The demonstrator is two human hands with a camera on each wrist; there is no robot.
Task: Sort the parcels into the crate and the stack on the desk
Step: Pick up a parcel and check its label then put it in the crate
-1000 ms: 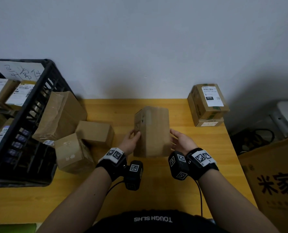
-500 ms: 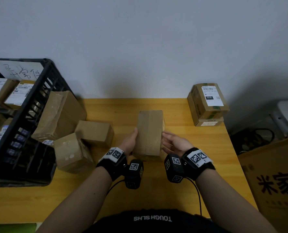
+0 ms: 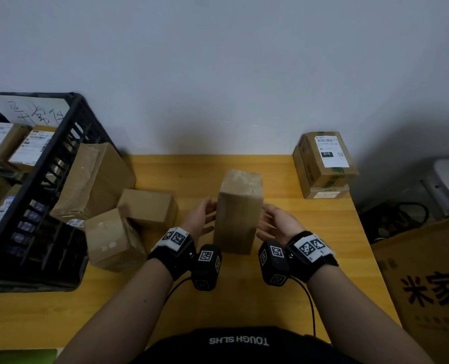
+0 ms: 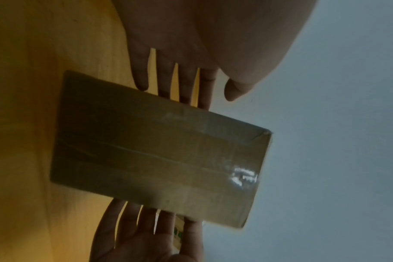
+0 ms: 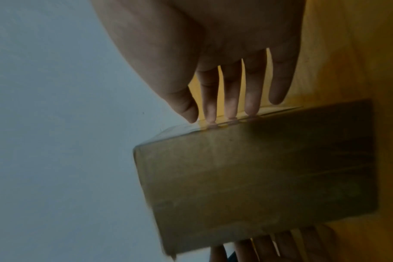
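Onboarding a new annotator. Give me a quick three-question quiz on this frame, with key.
1. True or false: the upright parcel stands on the desk.
2. Are the left hand and right hand gripping it? A) fingers curled round it B) fingers straight at its sides
3. How many parcels form the stack by the wall?

Key: 1 true; 2 B; 3 two.
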